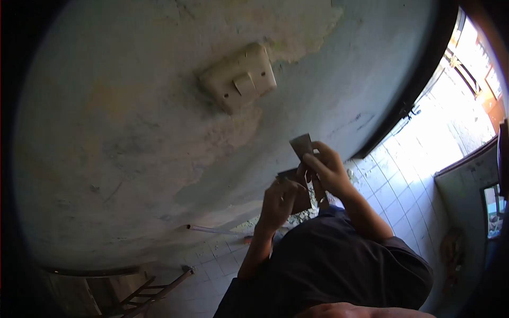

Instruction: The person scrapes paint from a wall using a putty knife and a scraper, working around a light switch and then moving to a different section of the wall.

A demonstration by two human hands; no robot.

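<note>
My right hand (327, 170) is closed around a scraper (301, 144). Its wide flat blade points up toward the wall, and the handle comes out below the fingers. Just to the left and slightly lower, my left hand (280, 200) grips a dark brown flat piece (302, 202). Its material is too dim to make out. Both hands are close together in front of my chest, apart from the wall (159, 143). The wall's paint is worn and patchy, with bare plaster showing.
A switch plate (245, 79) is on the wall above my hands. Paint flakes (305, 215) lie on the tiled floor (395, 183). A pipe (212, 229) is at lower left, near a wooden ladder (154, 294). A bright doorway (450, 111) opens at right.
</note>
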